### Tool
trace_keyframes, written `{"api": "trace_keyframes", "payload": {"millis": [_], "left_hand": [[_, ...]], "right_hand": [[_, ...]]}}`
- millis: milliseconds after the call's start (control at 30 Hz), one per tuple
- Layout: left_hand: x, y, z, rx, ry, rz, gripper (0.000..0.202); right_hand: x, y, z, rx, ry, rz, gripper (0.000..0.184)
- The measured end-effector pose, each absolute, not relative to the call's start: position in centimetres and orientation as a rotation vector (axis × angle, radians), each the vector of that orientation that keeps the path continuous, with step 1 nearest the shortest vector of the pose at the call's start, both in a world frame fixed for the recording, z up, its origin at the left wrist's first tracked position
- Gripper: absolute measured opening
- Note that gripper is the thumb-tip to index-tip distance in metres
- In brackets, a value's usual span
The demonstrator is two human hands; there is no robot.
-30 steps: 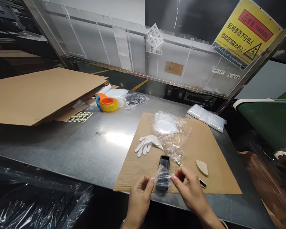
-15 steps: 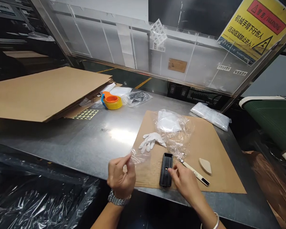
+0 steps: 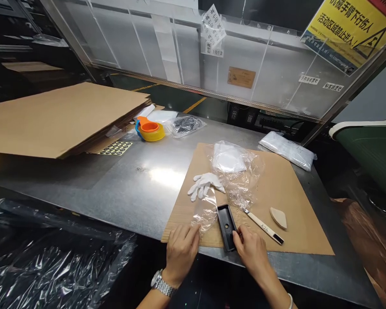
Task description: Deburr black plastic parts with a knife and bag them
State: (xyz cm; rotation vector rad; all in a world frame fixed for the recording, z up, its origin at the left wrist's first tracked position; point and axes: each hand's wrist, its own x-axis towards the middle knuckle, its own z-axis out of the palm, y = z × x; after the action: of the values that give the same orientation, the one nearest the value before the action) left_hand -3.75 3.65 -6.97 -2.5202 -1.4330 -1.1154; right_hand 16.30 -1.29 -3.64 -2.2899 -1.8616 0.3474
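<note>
My left hand [image 3: 182,244] is closed on the near edge of a small clear plastic bag [image 3: 206,210], which lies on the cardboard sheet [image 3: 296,206]. My right hand [image 3: 252,246] grips the lower right side of a black rectangular tray-like part [image 3: 226,223] with a small hole in its middle. The part sits slightly tilted beside the bag, its near end at the table edge. To the right are a cutter knife [image 3: 263,226] marked A26 and a beige wedge-shaped pad [image 3: 278,218]. A white glove [image 3: 206,185] touches the bag's far end.
Behind the glove lies a clear bag with white pieces [image 3: 228,158]. A tape dispenser [image 3: 150,129], a bag of dark items [image 3: 186,125] and stacked cardboard [image 3: 67,116] stand at the left back. A wrapped white pack [image 3: 287,150] lies back right; black plastic sheeting [image 3: 51,253] hangs at left.
My left hand has moved right and down, laying the clear bag flat on the cardboard. My right hand now grips the black part, which has turned slightly. The view has shifted a little.
</note>
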Motion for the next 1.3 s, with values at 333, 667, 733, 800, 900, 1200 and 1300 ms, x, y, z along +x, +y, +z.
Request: {"api": "trace_keyframes", "payload": {"millis": [333,667,733,800,900,1200,1300], "left_hand": [[-3.4,3.9,-7.1,-2.521,-1.590,-1.084,0.020],[-2.5,4.7,-6.7,-2.613,-1.763,-1.126,0.022],[-2.2,4.8,-6.3,-2.668,-1.802,-1.140,0.023],[-2.0,4.8,-5.7,-2.760,-1.822,-1.152,0.023],[-2.2,5.0,-4.7,-2.941,-1.806,-1.161,0.024],[-1.7,4.2,-4.7,-2.955,-1.666,-1.172,0.029],[-0.8,3.0,-4.5,-2.968,-1.477,-1.125,0.028]], "right_hand": [[16.5,-1.6,-4.1,-2.243,-1.738,0.454,0.023],[16.3,-3.3,-1.9,-1.893,-1.701,0.934,0.028],[15.7,-3.9,-1.4,-1.786,-1.689,1.052,0.026],[15.2,-4.2,-1.4,-1.709,-1.679,1.180,0.026],[15.3,-3.9,-2.3,-1.740,-1.674,1.237,0.029],[14.8,-3.1,-3.3,-1.983,-1.735,0.809,0.032],[14.2,-3.0,-3.2,-1.960,-1.782,0.739,0.031]]}}
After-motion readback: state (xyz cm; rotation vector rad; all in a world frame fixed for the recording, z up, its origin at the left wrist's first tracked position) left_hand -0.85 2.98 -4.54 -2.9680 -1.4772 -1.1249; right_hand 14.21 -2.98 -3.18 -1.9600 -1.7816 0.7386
